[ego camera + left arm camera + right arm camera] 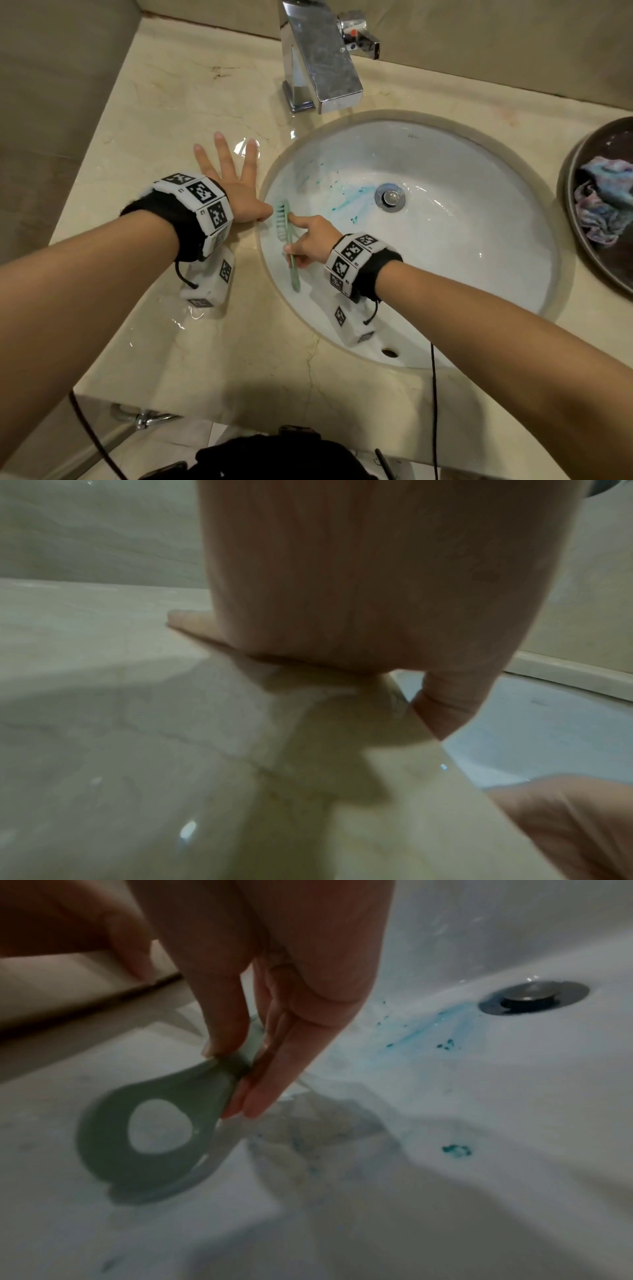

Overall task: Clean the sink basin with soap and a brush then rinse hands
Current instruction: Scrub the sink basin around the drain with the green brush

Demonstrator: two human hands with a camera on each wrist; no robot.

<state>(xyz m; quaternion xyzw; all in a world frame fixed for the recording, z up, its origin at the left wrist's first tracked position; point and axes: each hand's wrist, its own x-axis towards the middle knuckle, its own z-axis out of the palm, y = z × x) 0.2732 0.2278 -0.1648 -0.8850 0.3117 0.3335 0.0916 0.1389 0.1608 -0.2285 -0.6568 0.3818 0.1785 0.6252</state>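
Item: your right hand (308, 243) pinches the mid-handle of the pale green plastic brush (286, 236), forefinger along its back, bristles on the left wall of the white oval sink basin (479, 274). Light, stiff, probably slippery with blue soap (352, 200); hold near the head. Your left hand (233, 181) lies spread flat on the wet beige marble worktop (154, 113).

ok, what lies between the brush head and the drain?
In the head view, only white basin wall smeared with blue soap lies between the brush head and the drain; the right wrist view shows likewise.
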